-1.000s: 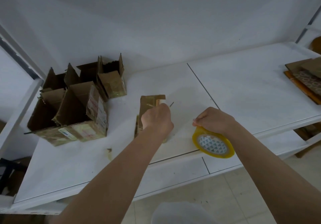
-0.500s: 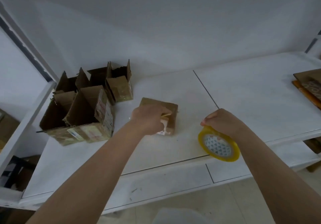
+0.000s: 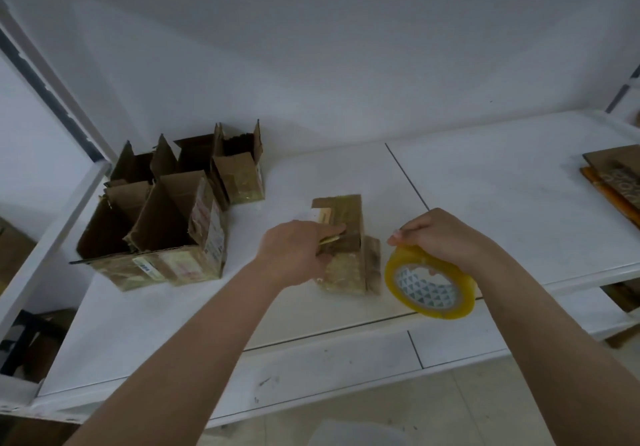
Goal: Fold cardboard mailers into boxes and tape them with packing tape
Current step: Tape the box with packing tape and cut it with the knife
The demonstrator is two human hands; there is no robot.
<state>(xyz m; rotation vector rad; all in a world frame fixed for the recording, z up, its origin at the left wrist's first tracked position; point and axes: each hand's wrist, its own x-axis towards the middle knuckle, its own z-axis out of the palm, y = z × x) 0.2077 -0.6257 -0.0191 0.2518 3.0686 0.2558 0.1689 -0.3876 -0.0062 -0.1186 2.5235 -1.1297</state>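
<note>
Cardboard box lying mid-shelf, near front edge of white shelf. L hand pressing on its top face w/ index finger extended, apparently smoothing tape; something thin under fingers, unclear. R hand gripping yellow tape roll just beside box. Step: taping. Next, probably: cut/tear tape, move box to open boxes at shelf's left end.

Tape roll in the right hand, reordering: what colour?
Yellow tape roll, white-and-teal triangle-patterned core; head view.
</note>
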